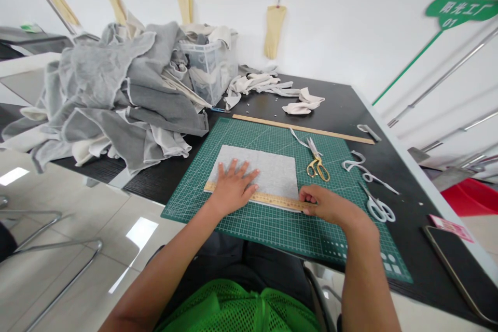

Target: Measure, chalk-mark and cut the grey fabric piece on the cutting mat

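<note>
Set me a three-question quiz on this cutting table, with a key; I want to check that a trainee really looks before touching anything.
1. True or false: the gold-handled scissors lie on the green cutting mat.

2. The fingers of the left hand are spread on which thing?
A) the phone
B) the gray cloth
C) the white-handled scissors

3. Fill in "left" or "right", as the person sees it: the right hand is at the ____ end of the ruler that lies along the near edge of the cloth.

Key: 1 true; 2 B; 3 right
</note>
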A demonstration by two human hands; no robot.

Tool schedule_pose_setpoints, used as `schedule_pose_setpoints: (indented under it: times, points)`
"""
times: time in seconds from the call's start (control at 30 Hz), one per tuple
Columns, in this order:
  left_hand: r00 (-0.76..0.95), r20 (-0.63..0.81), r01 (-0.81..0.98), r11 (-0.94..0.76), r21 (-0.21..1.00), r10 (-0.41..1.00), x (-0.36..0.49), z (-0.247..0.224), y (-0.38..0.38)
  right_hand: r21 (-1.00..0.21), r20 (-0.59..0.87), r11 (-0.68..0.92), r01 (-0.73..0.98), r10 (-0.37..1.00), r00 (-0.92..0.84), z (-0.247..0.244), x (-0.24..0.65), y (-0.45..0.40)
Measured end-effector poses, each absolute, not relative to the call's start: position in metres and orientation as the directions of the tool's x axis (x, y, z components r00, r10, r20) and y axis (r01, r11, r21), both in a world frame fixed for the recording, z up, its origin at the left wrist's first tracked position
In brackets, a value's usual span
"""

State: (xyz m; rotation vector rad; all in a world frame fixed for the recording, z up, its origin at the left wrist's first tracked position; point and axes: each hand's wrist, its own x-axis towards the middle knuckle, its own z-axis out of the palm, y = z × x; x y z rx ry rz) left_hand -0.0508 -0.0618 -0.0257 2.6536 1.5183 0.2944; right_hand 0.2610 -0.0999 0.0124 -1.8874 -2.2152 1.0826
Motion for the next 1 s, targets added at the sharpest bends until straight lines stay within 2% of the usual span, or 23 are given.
schedule_pose_setpoints:
  times: [0.27,0.4,0.47,0.6,1.0]
  points:
    - [0.464,0.147,0.862,-0.484,0.15,0.873,-0.05,-0.029,-0.064,-0.506,-0.374,0.069,0.86,0.881,-0.291,0.01,0.263,-0.1]
    - [0.455,0.14,0.867,-0.473,0.154,0.879,-0.05,-0.03,-0.064,-0.472,-0.358,0.041,0.88,0.904,-0.234,0.019,0.256,-0.104]
    - [0.455,0.14,0.866,-0.474,0.159,0.879,-0.05,-0.03,-0.064,-0.47,-0.308,0.05,0.881,0.926,-0.217,0.023,0.25,-0.104]
    - [0.452,0.141,0.866,-0.471,0.167,0.881,-0.05,-0.03,-0.064,-0.454,-0.167,0.185,0.872,0.943,-0.287,0.023,0.238,-0.1]
    - [0.434,0.208,0.856,-0.474,0.208,0.876,-0.052,-0.03,-0.067,-0.48,-0.263,0.181,0.859,0.904,-0.337,0.003,0.244,-0.088]
